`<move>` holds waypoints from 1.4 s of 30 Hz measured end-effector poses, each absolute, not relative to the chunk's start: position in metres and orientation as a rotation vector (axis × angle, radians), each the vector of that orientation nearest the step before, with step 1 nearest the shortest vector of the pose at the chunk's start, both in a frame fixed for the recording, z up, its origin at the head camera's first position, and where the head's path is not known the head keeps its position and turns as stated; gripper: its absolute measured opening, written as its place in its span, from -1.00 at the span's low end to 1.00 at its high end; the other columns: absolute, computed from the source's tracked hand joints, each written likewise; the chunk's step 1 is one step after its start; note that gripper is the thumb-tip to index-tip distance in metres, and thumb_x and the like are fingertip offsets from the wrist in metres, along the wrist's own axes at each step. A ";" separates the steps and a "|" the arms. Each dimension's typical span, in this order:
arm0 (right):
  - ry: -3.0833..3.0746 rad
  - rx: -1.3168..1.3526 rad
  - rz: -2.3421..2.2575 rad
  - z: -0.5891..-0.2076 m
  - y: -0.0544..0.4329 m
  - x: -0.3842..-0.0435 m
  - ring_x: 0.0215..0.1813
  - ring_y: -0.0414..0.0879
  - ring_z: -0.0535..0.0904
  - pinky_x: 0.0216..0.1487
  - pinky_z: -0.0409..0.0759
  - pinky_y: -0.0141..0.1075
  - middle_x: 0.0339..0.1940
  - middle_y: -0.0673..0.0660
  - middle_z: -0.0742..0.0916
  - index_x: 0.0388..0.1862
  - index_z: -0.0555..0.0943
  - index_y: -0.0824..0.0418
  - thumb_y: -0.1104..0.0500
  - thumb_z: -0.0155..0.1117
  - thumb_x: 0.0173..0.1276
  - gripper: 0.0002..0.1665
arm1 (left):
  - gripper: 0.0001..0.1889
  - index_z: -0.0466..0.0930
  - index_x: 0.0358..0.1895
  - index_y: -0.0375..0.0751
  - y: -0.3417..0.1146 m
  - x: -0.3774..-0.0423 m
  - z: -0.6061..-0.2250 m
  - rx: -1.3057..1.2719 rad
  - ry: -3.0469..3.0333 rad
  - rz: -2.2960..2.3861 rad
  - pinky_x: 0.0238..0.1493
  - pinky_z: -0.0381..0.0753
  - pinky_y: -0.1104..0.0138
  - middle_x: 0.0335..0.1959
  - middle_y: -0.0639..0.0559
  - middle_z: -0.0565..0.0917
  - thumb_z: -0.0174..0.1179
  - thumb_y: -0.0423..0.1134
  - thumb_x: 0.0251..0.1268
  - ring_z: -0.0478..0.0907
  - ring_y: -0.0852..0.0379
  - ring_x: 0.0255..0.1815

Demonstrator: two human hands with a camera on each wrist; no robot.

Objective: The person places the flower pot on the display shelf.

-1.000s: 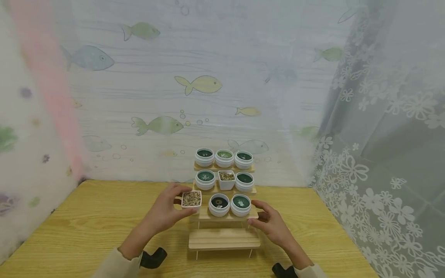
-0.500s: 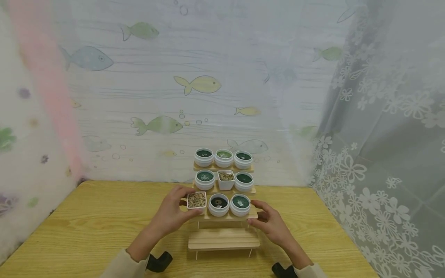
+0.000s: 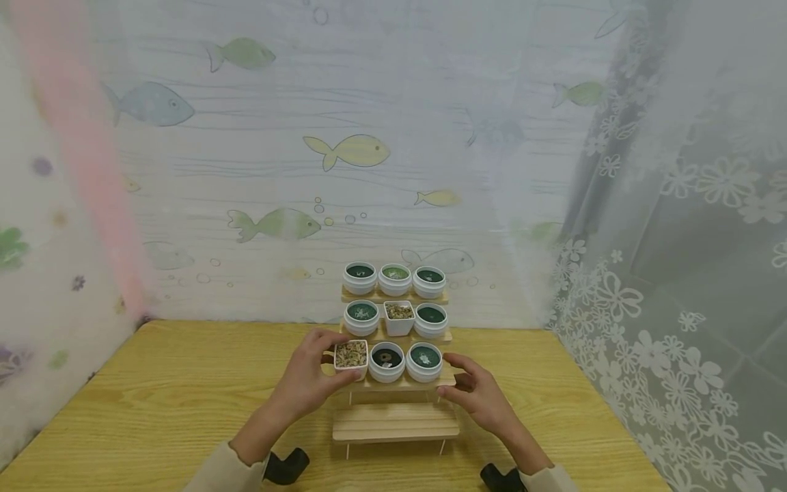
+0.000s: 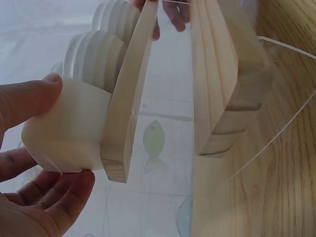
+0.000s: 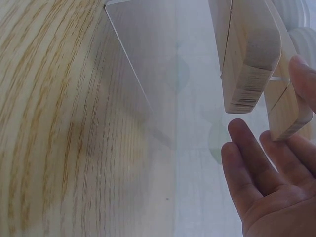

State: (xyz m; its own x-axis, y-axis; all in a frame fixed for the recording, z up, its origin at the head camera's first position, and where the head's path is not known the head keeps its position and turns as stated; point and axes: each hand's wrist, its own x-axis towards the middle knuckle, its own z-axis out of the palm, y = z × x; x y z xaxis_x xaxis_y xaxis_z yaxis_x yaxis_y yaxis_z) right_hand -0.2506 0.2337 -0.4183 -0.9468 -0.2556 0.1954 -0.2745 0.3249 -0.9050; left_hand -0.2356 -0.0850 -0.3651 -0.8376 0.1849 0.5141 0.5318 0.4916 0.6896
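My left hand [image 3: 305, 374] grips a small square white bowl [image 3: 361, 372] filled with tan dried bits, thumb on one side and fingers on the other. In the left wrist view the bowl [image 4: 74, 126] has its base right at the end of the third wooden shelf [image 4: 123, 123], beside the round white bowls [image 4: 94, 57]. On that shelf stand a round bowl with dark contents [image 3: 387, 361] and one with green contents [image 3: 424, 361]. My right hand [image 3: 486, 400] holds the shelf's right end, thumb at the front edge; its lower fingers [image 5: 239, 131] stretch out below.
Behind, the wooden tiered stand carries a middle row with another square bowl [image 3: 399, 320] between round ones, and a back row of round bowls [image 3: 395, 281]. A lower front shelf [image 3: 396, 422] on clear supports stands on the wood-grain table [image 3: 203, 383]. Printed curtains [image 3: 270, 157] hang behind.
My left hand has moved slightly right with the square bowl, bringing it up beside the dark round bowl on the third shelf. My right hand has stayed at the shelf's end.
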 end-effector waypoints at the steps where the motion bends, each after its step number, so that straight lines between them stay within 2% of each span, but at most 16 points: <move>1: -2.545 0.504 1.740 -0.418 0.234 -0.250 0.00 0.04 0.62 -0.12 0.61 -0.28 0.32 0.33 0.42 0.34 0.39 0.13 0.13 0.43 0.20 -0.27 | -0.43 0.57 0.03 -0.27 -0.085 -0.235 -0.365 -0.590 -2.370 -1.294 -0.15 0.63 0.27 -0.08 -0.07 0.47 0.54 -0.22 -0.14 0.48 0.11 -0.12; 6: -2.532 0.517 1.736 -0.418 0.234 -0.250 0.02 0.05 0.61 -0.11 0.61 -0.26 0.30 0.31 0.46 0.34 0.39 0.19 0.14 0.42 0.20 -0.27 | -0.43 0.57 0.04 -0.29 -0.082 -0.234 -0.364 -0.561 -2.371 -1.352 -0.12 0.63 0.24 -0.09 -0.08 0.44 0.54 -0.27 -0.13 0.47 0.10 -0.11; 11: -2.537 0.505 1.755 -0.417 0.235 -0.249 0.02 0.02 0.60 -0.10 0.61 -0.28 0.29 0.23 0.49 0.34 0.39 0.17 0.13 0.43 0.19 -0.26 | -0.43 0.56 0.05 -0.30 -0.081 -0.234 -0.365 -0.535 -2.375 -1.368 -0.11 0.62 0.34 -0.11 -0.06 0.42 0.54 -0.30 -0.14 0.47 0.11 -0.11; 19: -2.530 0.524 1.749 -0.419 0.233 -0.251 0.02 0.05 0.61 -0.10 0.61 -0.27 0.29 0.30 0.47 0.34 0.39 0.20 0.13 0.43 0.19 -0.25 | -0.44 0.56 0.03 -0.31 -0.080 -0.235 -0.369 -0.539 -2.346 -1.368 -0.14 0.63 0.33 -0.13 -0.07 0.42 0.54 -0.32 -0.15 0.46 0.11 -0.12; 26: -2.540 0.501 1.747 -0.421 0.234 -0.254 -0.01 0.03 0.62 -0.12 0.61 -0.30 0.29 0.28 0.48 0.34 0.39 0.16 0.17 0.43 0.19 -0.27 | -0.44 0.56 0.04 -0.30 -0.079 -0.239 -0.370 -0.543 -2.344 -1.353 -0.13 0.60 0.41 -0.12 -0.05 0.41 0.53 -0.32 -0.13 0.46 0.12 -0.11; 37: -2.559 0.518 1.733 -0.420 0.235 -0.254 -0.03 0.01 0.63 -0.13 0.60 -0.31 0.28 0.26 0.50 0.35 0.37 0.17 0.18 0.41 0.21 -0.27 | -0.41 0.54 0.07 -0.30 -0.079 -0.239 -0.371 -0.557 -2.340 -1.323 -0.13 0.61 0.41 -0.11 -0.05 0.41 0.53 -0.30 -0.13 0.45 0.12 -0.10; 42: -2.547 0.527 1.748 -0.418 0.235 -0.254 -0.04 0.00 0.63 -0.13 0.60 -0.32 0.32 0.30 0.44 0.35 0.38 0.16 0.15 0.42 0.20 -0.27 | -0.39 0.52 0.09 -0.27 -0.080 -0.238 -0.370 -0.570 -2.343 -1.309 -0.13 0.60 0.41 -0.10 -0.04 0.41 0.53 -0.29 -0.12 0.45 0.13 -0.10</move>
